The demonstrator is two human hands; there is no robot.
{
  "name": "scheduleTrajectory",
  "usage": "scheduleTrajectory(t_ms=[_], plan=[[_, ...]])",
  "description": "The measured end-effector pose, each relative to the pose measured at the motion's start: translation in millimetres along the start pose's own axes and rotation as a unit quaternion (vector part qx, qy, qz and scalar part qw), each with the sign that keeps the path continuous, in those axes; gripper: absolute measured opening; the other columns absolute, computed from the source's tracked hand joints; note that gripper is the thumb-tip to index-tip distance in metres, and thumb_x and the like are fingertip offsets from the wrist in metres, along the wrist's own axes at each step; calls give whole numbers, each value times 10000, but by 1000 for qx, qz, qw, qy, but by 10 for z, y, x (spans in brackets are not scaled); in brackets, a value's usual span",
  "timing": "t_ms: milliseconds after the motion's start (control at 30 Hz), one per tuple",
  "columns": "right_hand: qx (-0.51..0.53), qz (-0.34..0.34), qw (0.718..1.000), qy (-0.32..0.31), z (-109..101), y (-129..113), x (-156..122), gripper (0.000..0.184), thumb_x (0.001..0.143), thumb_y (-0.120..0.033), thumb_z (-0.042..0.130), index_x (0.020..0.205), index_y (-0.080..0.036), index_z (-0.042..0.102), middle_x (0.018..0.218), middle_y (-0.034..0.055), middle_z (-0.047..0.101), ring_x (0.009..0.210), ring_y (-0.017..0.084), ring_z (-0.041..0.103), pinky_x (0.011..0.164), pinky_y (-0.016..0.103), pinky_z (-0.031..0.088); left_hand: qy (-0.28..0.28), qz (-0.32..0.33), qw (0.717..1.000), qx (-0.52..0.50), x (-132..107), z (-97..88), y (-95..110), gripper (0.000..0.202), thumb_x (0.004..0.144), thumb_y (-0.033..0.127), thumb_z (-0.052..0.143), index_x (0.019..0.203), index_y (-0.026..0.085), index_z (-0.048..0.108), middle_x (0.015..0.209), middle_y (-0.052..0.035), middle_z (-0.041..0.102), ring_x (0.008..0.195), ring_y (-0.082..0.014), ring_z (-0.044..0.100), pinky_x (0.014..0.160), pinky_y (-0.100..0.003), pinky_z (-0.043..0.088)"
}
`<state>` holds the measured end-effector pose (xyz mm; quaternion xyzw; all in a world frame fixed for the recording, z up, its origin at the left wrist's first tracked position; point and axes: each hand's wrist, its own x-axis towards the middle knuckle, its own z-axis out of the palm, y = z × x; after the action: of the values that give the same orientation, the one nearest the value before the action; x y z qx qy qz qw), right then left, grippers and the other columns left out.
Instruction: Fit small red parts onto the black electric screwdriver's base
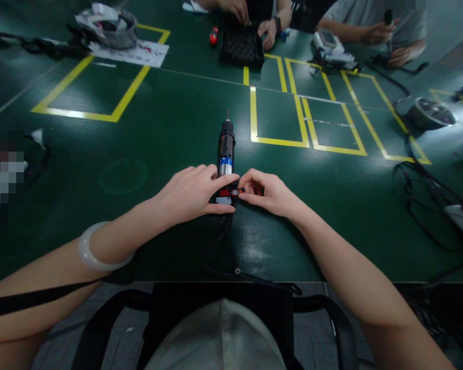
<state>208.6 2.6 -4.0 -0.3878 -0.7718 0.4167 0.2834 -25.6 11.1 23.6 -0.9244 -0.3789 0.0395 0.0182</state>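
Note:
An electric screwdriver (226,146) with its housing partly off lies on the green table (170,139), its bit pointing away from me. Inside its body a silver motor with a blue band shows, with small red and white parts near the rear end. My left hand (195,191) is wrapped over the tool's rear half, thumb and fingers on either side, steadying it. My right hand (268,192) pinches at a small orange-red part (239,191) on the right side of the tool. The fingers hide much of that part. A dark cable leaves the rear end toward me.
Yellow tape outlines (280,141) mark the table. At the back left stands a round container (119,31) with scraps on a paper sheet. A co-worker's hands are at a black tray (242,46); another person sits at right. Cables (420,190) and a round metal dish (434,113) lie right.

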Motion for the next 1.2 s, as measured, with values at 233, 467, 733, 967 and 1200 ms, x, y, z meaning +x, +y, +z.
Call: scheduleTrajectory(t_ms=[233,467,733,967,1200], plan=[[26,-6,1000,-8,62,-2,0,103,909,-236,620,973,-192,554,729,-47,554,633,94,504,605,232,389,-5,-2,1000,-16,19,51,1,750,941,737,388,1534,278,408,1026,-94,663,916,-272,651,761,-347,410],[-12,-17,1000,-8,81,-70,-7,130,917,-213,587,1022,-197,511,746,-44,561,633,97,516,608,233,403,1,-1,999,-33,29,66,-12,739,937,723,419,1543,301,387,984,-76,663,878,-268,647,769,-353,412],[-19,-54,998,-10,97,-84,-18,254,853,-85,518,1084,-189,495,776,-38,549,663,102,531,614,227,419,-4,-31,999,-28,33,56,26,720,958,698,396,1546,283,403,1011,-93,680,907,-276,656,792,-364,428],[-21,-56,998,-22,147,-106,-17,316,824,-47,505,1099,-203,498,859,-10,580,732,117,553,636,234,433,-2,-88,996,-31,57,38,81,735,977,701,306,1558,266,417,1099,-126,710,1012,-302,675,866,-389,448],[2,-65,998,-27,176,-96,-17,377,826,-44,496,1173,-193,484,910,5,602,736,112,560,652,239,451,-18,-97,995,-12,76,-26,79,690,968,665,350,1536,280,431,1088,-115,725,986,-301,689,862,-381,446]])
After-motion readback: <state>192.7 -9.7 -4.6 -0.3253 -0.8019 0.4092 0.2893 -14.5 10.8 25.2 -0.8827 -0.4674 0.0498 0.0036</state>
